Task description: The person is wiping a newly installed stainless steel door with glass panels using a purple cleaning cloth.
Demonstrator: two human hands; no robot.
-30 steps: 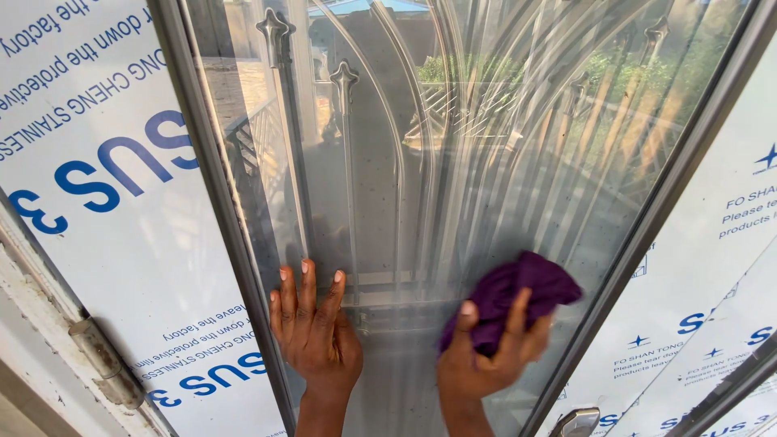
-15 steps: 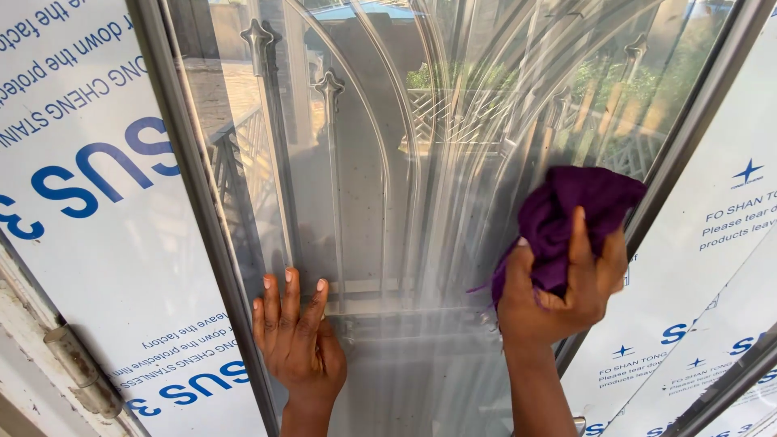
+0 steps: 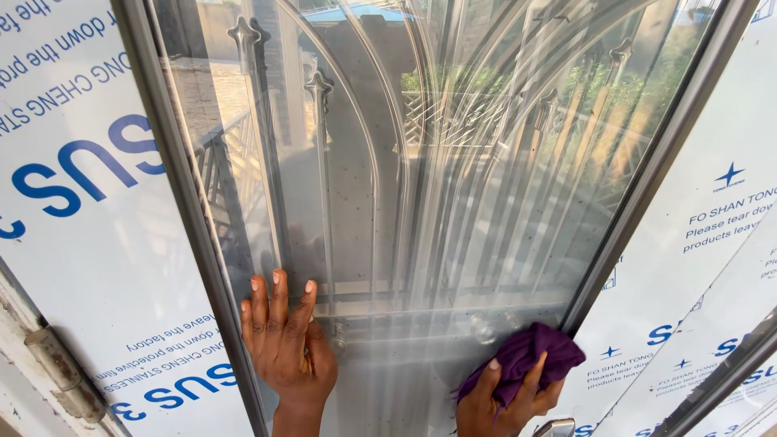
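Right hand (image 3: 506,400) in a closed grip around a bunched purple cloth (image 3: 526,360), pressed low on the glass pane (image 3: 453,202) just beside its right metal frame edge (image 3: 647,178), left hand (image 3: 283,344) flat and open-fingered against the pane near the left frame edge (image 3: 182,202), wide bare glass above both, white film-covered panels (image 3: 73,202) on either side.

A single camera, worn on the person's head, looks forward and slightly down at a glass door panel (image 3: 421,186) from very near, so the pane fills most of the picture. The view is tilted: the metal frame strips (image 3: 174,186) slant inward toward the bottom edge. Film-covered door panels (image 3: 73,210) fill the left and right edges. Both hands enter from the bottom edge, close to the lens.
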